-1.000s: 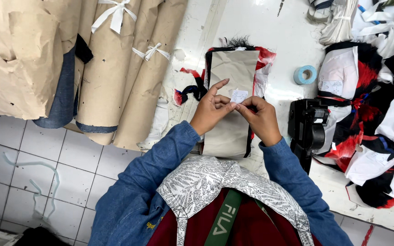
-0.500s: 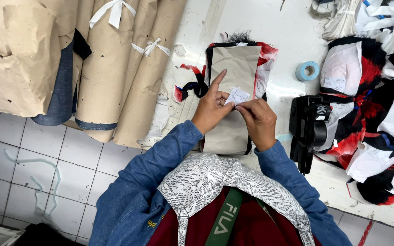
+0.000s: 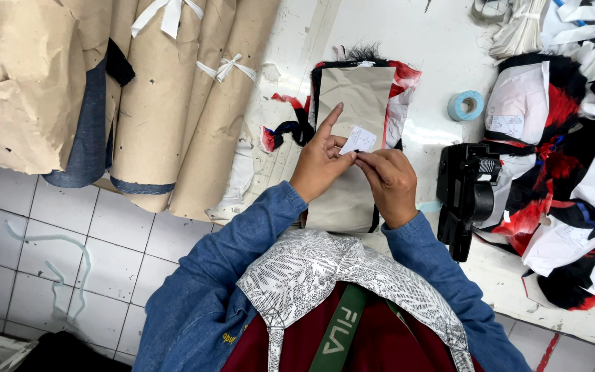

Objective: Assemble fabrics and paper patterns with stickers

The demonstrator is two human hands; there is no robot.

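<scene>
While left hand [image 3: 319,165] points index upward; both hands pinch paper tag [image 3: 358,140].

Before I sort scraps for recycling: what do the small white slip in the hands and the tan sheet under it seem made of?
The small white slip, pinched between left hand and right hand, looks like thin matte paper, flat with crisp corners. The tan sheet looks like stiff kraft paper or card: dull, with straight cut edges.

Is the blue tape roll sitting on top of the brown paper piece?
No, the blue tape roll lies on the white table, apart from the brown paper piece.
</scene>
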